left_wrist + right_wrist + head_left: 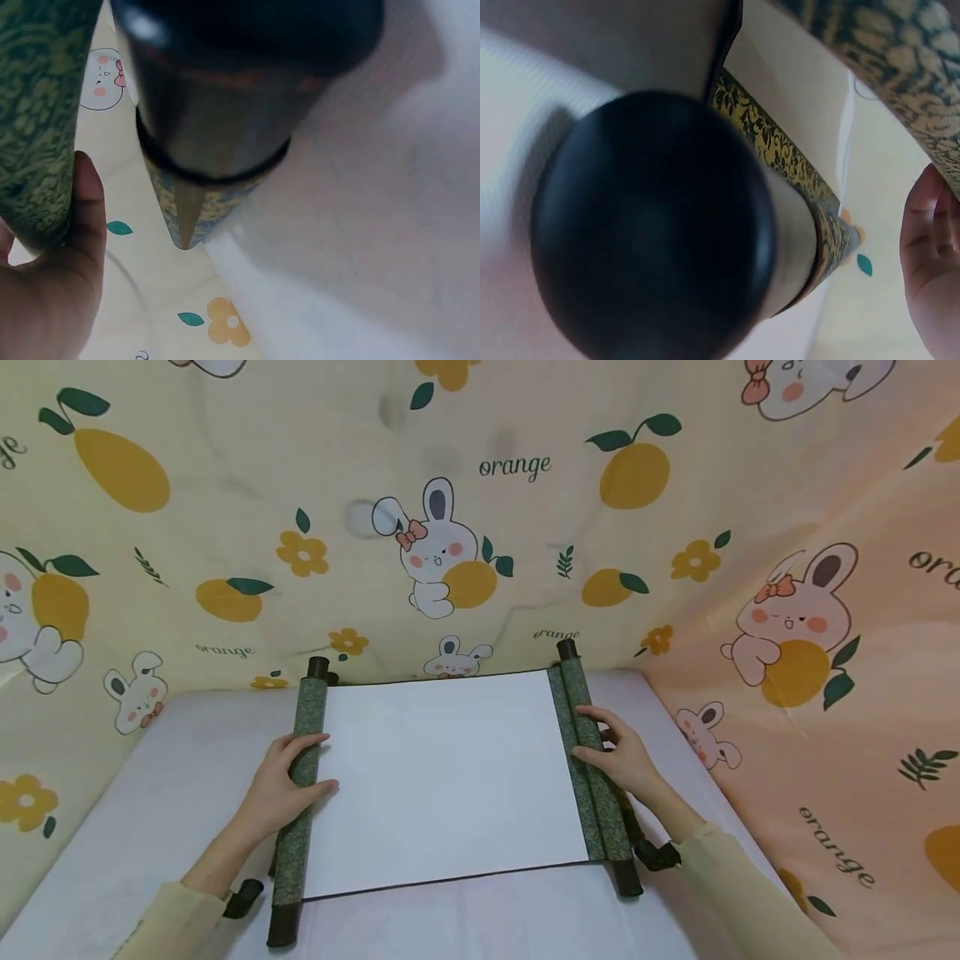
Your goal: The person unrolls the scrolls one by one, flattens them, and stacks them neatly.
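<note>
A hanging scroll lies spread between my hands in the head view, its blank white sheet (442, 777) bordered by two green patterned rolls with dark end knobs. My left hand (273, 781) grips the left roll (291, 835), thumb and fingers reaching over onto the sheet's edge. On the other side my right hand (618, 756) holds the right roll (606, 810), fingertips on its patterned strip. Beneath, largely hidden in the head view, are further patterned rolls: a dark-knobbed roll (217, 135) below the left hand, and a black-knobbed roll (660, 225) below the right.
A white cloth (150, 793) covers the table. Behind it and along the right rises a hanging (525, 527) printed with rabbits and oranges. Small black objects (243, 897) sit close to both wrists.
</note>
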### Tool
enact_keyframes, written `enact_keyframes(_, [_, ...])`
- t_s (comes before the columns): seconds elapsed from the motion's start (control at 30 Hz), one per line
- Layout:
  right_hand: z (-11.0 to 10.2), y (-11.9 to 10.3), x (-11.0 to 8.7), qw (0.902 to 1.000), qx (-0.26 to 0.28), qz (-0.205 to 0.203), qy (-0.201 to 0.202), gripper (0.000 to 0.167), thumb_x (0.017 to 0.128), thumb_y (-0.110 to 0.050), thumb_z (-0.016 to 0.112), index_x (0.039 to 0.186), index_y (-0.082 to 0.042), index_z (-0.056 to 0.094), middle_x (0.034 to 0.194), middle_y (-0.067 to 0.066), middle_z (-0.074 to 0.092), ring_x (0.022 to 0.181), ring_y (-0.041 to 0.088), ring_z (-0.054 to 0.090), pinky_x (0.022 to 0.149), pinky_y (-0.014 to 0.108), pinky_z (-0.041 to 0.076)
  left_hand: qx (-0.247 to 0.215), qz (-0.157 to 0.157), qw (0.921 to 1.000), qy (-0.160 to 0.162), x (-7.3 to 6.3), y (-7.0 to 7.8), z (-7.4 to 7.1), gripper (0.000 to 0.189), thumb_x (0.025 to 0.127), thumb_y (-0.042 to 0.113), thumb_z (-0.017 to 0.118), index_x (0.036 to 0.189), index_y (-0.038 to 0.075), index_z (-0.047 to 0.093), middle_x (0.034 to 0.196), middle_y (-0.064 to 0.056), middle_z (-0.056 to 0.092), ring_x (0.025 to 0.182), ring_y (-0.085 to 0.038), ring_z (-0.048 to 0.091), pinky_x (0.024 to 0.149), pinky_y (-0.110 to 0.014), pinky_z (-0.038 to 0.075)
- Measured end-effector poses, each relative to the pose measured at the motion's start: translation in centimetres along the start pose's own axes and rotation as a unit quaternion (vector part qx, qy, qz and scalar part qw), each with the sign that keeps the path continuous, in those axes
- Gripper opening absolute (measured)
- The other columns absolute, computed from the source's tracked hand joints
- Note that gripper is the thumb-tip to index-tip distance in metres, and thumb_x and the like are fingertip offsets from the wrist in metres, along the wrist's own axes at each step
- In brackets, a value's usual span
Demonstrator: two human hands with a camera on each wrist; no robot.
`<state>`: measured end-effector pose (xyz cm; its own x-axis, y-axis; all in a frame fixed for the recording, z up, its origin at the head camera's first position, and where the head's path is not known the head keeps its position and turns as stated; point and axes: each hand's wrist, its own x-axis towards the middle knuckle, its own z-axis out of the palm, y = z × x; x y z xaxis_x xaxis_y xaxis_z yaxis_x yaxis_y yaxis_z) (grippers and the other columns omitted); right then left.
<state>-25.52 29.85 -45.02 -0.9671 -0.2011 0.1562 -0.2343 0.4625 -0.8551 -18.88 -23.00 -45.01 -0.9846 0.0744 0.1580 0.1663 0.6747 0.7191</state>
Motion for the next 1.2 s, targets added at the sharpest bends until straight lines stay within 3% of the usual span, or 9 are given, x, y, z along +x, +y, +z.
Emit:
enact_keyframes(0.37, [-0.3,-3.4,-1.6,0.9999,0.0,0.006,-0.012,0.063,0.094,-0.004,0.075,0.152,-0.007,0.05,0.158,0.019,0.042,0.1,0.034,0.053,0.07,0.033,0.049,0.012,0.003,0.9999,0.004,-1.0,-0.5,-0.8,0.061,0.089,-0.001,0.069,0.148,0.008,0.054,0.151,-0.038,0.033,0.138,-0.062,0.034,0.103,-0.081,0.031])
enact_keyframes(0.7, [-0.9,-3.0,-2.0,0.9998,-0.004,0.016,-0.013,0.064,0.094,-0.003,0.075,0.153,-0.007,0.05,0.158,0.021,0.041,0.102,0.035,0.053,0.072,0.034,0.05,0.0,0.021,0.9998,0.008,-1.2,-0.9,-1.0,0.059,0.089,-0.003,0.062,0.147,0.005,0.053,0.151,-0.031,0.042,0.142,-0.055,0.035,0.106,-0.077,0.032])
enact_keyframes(0.9, [-1.2,-1.4,-1.6,0.9997,-0.009,0.02,-0.013,0.066,0.095,-0.004,0.075,0.155,-0.008,0.048,0.159,0.021,0.04,0.106,0.037,0.054,0.072,0.035,0.052,-0.01,-0.005,0.9999,-0.002,-0.9,-0.3,-0.9,0.051,0.092,0.0,0.056,0.142,0.007,0.058,0.15,-0.032,0.04,0.138,-0.054,0.038,0.102,-0.077,0.034])
enact_keyframes(1.03, [-1.5,0.5,-0.9,0.9997,-0.006,0.023,-0.009,0.069,0.095,-0.008,0.076,0.157,-0.015,0.047,0.159,0.018,0.041,0.109,0.037,0.053,0.073,0.035,0.053,0.0,-0.001,1.0,-0.005,-0.4,-0.2,-0.7,0.048,0.095,0.008,0.068,0.141,0.006,0.057,0.147,-0.033,0.04,0.136,-0.055,0.04,0.103,-0.077,0.034])
enact_keyframes(1.2, [-1.8,1.2,-0.5,0.9997,-0.008,0.022,-0.011,0.07,0.095,-0.016,0.078,0.157,-0.023,0.047,0.16,0.012,0.041,0.11,0.035,0.054,0.075,0.037,0.054,-0.005,-0.013,0.9996,-0.024,-0.1,-0.5,-1.0,0.068,0.088,0.023,0.086,0.145,0.008,0.054,0.151,-0.032,0.038,0.14,-0.058,0.034,0.106,-0.079,0.03])
